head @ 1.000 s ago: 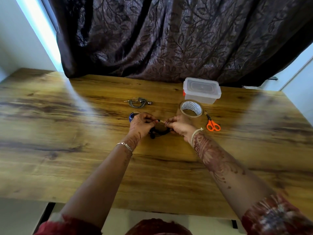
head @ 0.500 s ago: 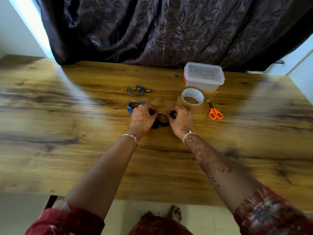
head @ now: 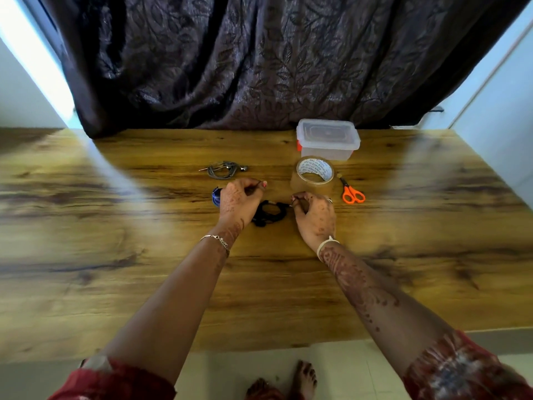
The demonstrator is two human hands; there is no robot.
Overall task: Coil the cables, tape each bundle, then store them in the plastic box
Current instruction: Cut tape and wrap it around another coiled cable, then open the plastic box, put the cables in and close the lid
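A black coiled cable [head: 270, 212] lies on the wooden table [head: 144, 255] between my two hands. My left hand [head: 238, 201] hovers over the coil's left edge with curled fingers and thumb against forefinger; whether it pinches anything I cannot tell. My right hand [head: 315, 215] has curled fingers, and its fingertips pinch the coil's right edge. A blue cable [head: 215, 196] peeks out behind my left hand. Farther back lies a grey coiled cable [head: 223, 170]. The clear plastic box [head: 328, 140], lid on, stands at the back right, with the tape roll [head: 314, 174] in front of it.
Orange-handled scissors [head: 352, 193] lie right of the tape roll. A dark curtain [head: 259, 62] hangs behind the table's far edge. Bare feet [head: 285, 382] show on the floor below the table's near edge.
My hands have drawn apart from the middle of the black coil; the left hand rose toward the back, the right shifted right. The coil now shows between them.
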